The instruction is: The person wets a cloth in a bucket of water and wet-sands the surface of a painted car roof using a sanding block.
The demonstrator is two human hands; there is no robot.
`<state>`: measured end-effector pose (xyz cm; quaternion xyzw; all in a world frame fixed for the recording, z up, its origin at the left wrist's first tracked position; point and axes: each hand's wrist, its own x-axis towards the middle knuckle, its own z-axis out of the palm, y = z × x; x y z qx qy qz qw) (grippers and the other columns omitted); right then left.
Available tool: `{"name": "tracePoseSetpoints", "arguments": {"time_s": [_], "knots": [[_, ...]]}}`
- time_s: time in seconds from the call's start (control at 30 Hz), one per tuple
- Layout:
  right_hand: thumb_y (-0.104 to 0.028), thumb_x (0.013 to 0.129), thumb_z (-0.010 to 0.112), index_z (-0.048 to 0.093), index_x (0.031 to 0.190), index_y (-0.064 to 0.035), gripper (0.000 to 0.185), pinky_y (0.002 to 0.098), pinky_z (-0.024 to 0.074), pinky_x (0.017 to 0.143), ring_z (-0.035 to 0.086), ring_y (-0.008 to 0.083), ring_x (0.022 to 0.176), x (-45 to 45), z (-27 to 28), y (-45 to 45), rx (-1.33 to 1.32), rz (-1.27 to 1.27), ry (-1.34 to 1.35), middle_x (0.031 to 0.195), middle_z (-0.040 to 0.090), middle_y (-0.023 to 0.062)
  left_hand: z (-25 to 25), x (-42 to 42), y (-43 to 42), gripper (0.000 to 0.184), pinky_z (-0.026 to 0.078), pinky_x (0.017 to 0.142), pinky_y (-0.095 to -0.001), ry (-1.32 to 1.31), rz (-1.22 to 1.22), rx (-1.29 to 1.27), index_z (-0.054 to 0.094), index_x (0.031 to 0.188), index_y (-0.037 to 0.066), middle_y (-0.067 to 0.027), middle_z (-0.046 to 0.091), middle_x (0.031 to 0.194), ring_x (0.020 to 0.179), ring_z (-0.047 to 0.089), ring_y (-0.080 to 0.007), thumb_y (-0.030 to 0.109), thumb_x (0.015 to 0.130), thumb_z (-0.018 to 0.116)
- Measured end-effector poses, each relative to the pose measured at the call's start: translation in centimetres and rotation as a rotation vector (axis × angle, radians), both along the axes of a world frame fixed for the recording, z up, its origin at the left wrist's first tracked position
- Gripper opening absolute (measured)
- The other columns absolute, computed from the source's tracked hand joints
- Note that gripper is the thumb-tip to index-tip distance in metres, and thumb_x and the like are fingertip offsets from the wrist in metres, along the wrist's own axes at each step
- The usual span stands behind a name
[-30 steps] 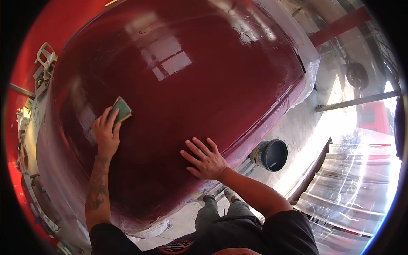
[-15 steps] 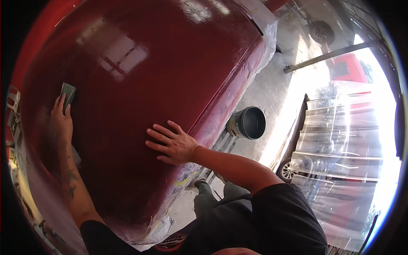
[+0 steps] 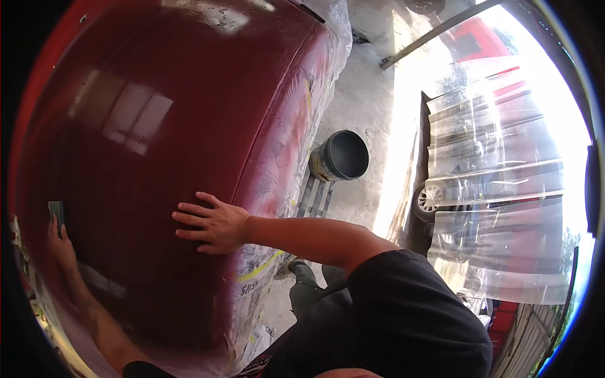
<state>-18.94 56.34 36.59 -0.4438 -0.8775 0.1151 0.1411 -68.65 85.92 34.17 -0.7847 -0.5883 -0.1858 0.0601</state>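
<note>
A wide, glossy dark red car hood spreads out in front of me. Near its left side, my left hand grips a thin green sanding block, pressed against the paint. My fingers lie along the block, so part of it is hidden. My right hand rests flat on the hood near its right edge, fingers spread, holding nothing. Plastic masking sheet with pinkish-red overspray covers the area just beyond that edge.
A black bucket stands on a slatted support to the right of the car. Beyond it, clear plastic sheeting hangs in front of a car wheel. A beam slants across the upper right.
My left hand has drawn the sanding block back toward me along the hood. My right hand stays flat near the edge. The whole view has turned somewhat to the right.
</note>
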Motion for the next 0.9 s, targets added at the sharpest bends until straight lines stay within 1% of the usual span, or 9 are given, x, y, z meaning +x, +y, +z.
{"name": "tracePoseSetpoints", "arguments": {"time_s": [0.1,0.23,0.3,0.5,0.67,0.7,0.77,0.83,0.9], "knots": [[-0.049,0.095,0.055,0.043,0.148,-0.0212,0.06,0.0592,0.0152,0.12,0.022,0.0283,0.151,-0.1,-0.3,-0.2,0.017,-0.001,0.02,0.162,0.027,0.0105,1.6,2.2,-1.6,0.039,0.045,0.103,-0.0428,0.011,0.107,-0.121,0.06,0.132,0.001,-0.0222,0.06,0.132,0.121,0.058,-0.0362,0.02,0.098,0.062],[-0.048,0.094,0.056,0.047,0.145,-0.0181,0.06,0.0593,0.0135,0.121,0.023,0.0292,0.15,0.0,-0.1,-0.3,0.042,0.009,0.086,0.16,0.031,0.0127,2.4,4.4,-5.4,0.039,0.046,0.101,-0.043,0.027,0.155,-0.154,0.062,0.126,-0.001,-0.0212,0.061,0.126,0.117,0.059,-0.036,0.024,0.097,0.064],[-0.048,0.094,0.056,0.047,0.144,-0.0172,0.06,0.0594,0.0134,0.121,0.023,0.0294,0.151,0.0,-0.2,-0.2,0.046,0.01,0.082,0.16,0.031,0.0136,3.2,6.3,-8.3,0.036,0.046,0.1,-0.0426,-0.057,0.151,-0.157,0.065,0.121,-0.002,-0.0202,0.062,0.123,0.116,0.059,-0.036,0.024,0.096,0.066],[-0.048,0.096,0.053,0.045,0.146,-0.0185,0.059,0.0594,0.0166,0.12,0.025,0.0297,0.15,0.0,0.0,-0.2,0.043,0.008,0.077,0.16,0.03,0.0126,3.5,10.7,-16.7,0.03,0.045,0.102,-0.0424,-0.094,0.186,-0.156,0.066,0.119,0.002,-0.0179,0.061,0.124,0.12,0.057,-0.0348,0.018,0.094,0.068],[-0.048,0.097,0.051,0.046,0.147,-0.0187,0.058,0.0582,0.0185,0.118,0.024,0.0284,0.15,0.1,0.3,-0.2,0.039,-0.003,0.013,0.16,0.032,0.0114,4.3,17.2,-28.0,0.03,0.045,0.105,-0.0443,-0.276,0.207,-0.095,0.064,0.121,0.001,-0.0141,0.052,0.139,0.129,0.05,-0.0328,0.011,0.093,0.067],[-0.047,0.098,0.05,0.044,0.148,-0.0191,0.059,0.0581,0.0179,0.118,0.024,0.0288,0.15,0.1,0.8,-0.1,0.032,0.002,-0.033,0.16,0.03,0.0113,4.3,17.7,-30.1,0.032,0.047,0.104,-0.0428,-0.223,0.177,-0.093,0.064,0.121,0.001,-0.0139,0.052,0.14,0.128,0.05,-0.0336,0.009,0.09,0.069],[-0.045,0.098,0.049,0.044,0.149,-0.0191,0.057,0.0593,0.018,0.118,0.023,0.0287,0.151,-0.3,0.7,0.0,0.013,0.001,-0.064,0.161,0.03,0.0112,4.0,18.2,-33.7,0.037,0.049,0.103,-0.0416,-0.286,0.135,-0.073,0.065,0.118,0.001,-0.0138,0.053,0.139,0.129,0.05,-0.0332,0.001,0.082,0.075],[-0.046,0.097,0.053,0.043,0.149,-0.0218,0.059,0.0594,0.0156,0.119,0.022,0.0282,0.151,-0.5,0.7,0.0,-0.007,-0.013,-0.107,0.162,0.027,0.0099,4.4,17.5,-34.3,0.038,0.048,0.104,-0.0413,-0.307,0.141,-0.101,0.066,0.115,0.002,-0.0123,0.056,0.136,0.128,0.052,-0.0328,-0.001,0.078,0.076],[-0.045,0.095,0.055,0.043,0.149,-0.023,0.06,0.0591,0.0149,0.119,0.022,0.0285,0.151,-0.7,0.9,0.0,-0.028,-0.023,-0.145,0.162,0.028,0.0096,4.2,16.1,-32.0,0.035,0.049,0.103,-0.0422,-0.313,0.145,-0.045,0.066,0.114,0.003,-0.0115,0.057,0.134,0.124,0.054,-0.0323,0.002,0.08,0.076]]}}
